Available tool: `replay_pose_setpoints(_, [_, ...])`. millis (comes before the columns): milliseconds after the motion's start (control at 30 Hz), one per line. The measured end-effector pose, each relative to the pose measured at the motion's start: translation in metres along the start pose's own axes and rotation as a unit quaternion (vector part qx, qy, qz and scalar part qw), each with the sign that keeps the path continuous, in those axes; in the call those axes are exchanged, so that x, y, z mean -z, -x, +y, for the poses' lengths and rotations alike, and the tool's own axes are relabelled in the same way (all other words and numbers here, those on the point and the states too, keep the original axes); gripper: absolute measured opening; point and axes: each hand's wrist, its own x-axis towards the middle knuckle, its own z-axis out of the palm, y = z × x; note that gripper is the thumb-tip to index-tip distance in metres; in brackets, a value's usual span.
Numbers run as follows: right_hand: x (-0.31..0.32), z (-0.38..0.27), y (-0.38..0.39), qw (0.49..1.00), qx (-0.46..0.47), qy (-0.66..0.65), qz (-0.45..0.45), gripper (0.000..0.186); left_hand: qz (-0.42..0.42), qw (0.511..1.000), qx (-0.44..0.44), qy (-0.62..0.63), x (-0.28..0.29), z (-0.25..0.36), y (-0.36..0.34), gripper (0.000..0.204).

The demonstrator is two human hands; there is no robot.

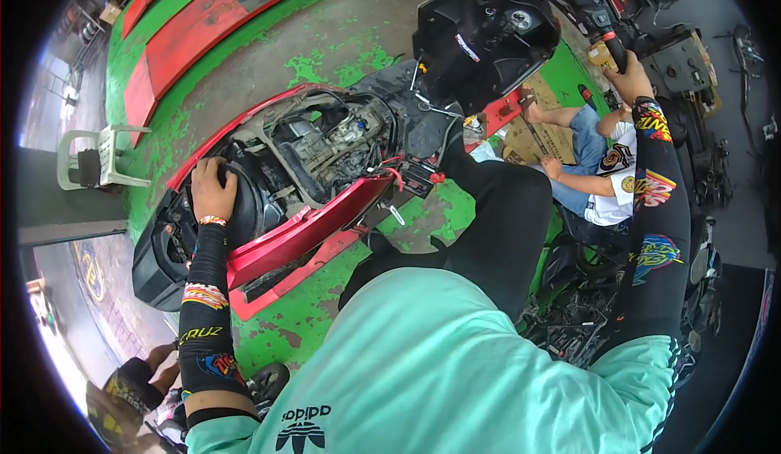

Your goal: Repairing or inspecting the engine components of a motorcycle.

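A red and black scooter (285, 238) stands in front of me, seat off, with its engine (329, 145) and frame bare in the body opening. At its rear, my left hand (215, 190) lies over the edge of a black rounded part (254, 198), fingers bent down and thumb apart. My right hand (634, 82) is wrapped round the black handlebar grip (617, 52) at the upper right. Between handlebar and body is the black front cowl (464, 39). A battery (416, 179) with red leads sits beside the opening.
To the right, another person (594, 153) sits low near cardboard (525, 128), close to the scooter. Motorcycle parts (569, 328) lie at the lower right. A white plastic chair (106, 157) stands left. Red ramps (195, 27) cross the worn green floor. Someone else (138, 385) is at lower left.
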Motion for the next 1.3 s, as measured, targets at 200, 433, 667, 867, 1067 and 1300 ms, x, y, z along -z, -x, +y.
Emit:
replay_pose_setpoints(200, [-0.011, -0.019, 0.023, 0.994, -0.042, 0.1, 0.024, 0.107, 0.004, 1.0, 0.007, -0.014, 0.0, 0.001, -0.001, 0.029])
replay_pose_setpoints(433, [0.014, -0.012, 0.006, 0.995, -0.016, 0.098, -0.031, 0.091, -0.004, 1.0, 0.015, -0.013, -0.001, 0.002, -0.002, 0.03])
replay_pose_setpoints(667, [0.03, 0.024, -0.043, 0.97, 0.007, -0.146, -0.195, 0.049, 0.012, 0.997, 0.02, -0.08, -0.005, 0.007, 0.002, 0.043])
replay_pose_setpoints(867, [0.022, 0.027, -0.042, 0.926, -0.012, -0.271, -0.263, 0.04, 0.006, 0.981, 0.125, -0.148, -0.014, 0.017, 0.002, 0.043])
replay_pose_setpoints(1067, [-0.006, 0.005, -0.017, 0.998, 0.006, -0.064, -0.01, 0.049, 0.015, 0.98, 0.135, -0.143, -0.017, 0.012, 0.001, 0.039])
replay_pose_setpoints(1300, [-0.004, 0.021, -0.022, 0.994, 0.075, 0.028, 0.075, 0.049, 0.039, 0.984, 0.128, -0.118, -0.021, 0.006, 0.0, 0.036])
